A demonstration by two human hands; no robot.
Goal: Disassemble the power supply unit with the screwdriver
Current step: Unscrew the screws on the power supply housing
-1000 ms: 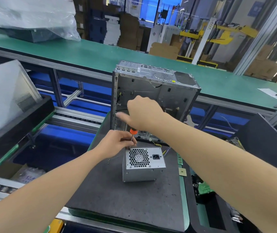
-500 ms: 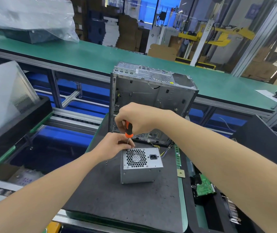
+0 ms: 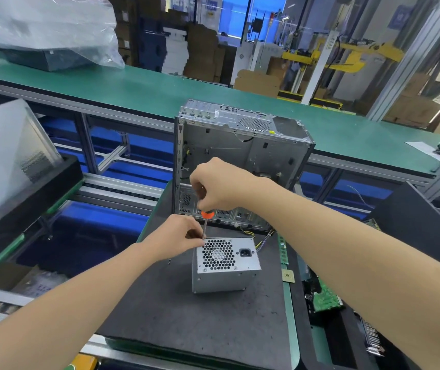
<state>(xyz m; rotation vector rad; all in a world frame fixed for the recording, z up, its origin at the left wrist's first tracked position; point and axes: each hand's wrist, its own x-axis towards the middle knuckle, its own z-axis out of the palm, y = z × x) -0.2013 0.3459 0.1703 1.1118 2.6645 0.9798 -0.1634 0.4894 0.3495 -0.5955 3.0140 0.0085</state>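
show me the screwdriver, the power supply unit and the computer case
screwdriver [image 3: 207, 214]: head view, orange base of its handle
power supply unit [image 3: 217, 255]: head view, fan grille on its upper face
computer case [image 3: 267, 153]: head view, bare inner panel

Bright, even light from overhead. Shadows are soft and short, with one faint shadow at the base of the power supply unit [image 3: 226, 265] on the dark mat [image 3: 186, 324]. There is glare on the plastic sheet [image 3: 47, 25], and the far right edge is washed out. Wide-angle bowing: the green desk [image 3: 133, 86] edge curves and the posts lean. Background slightly soft, centre sharp.
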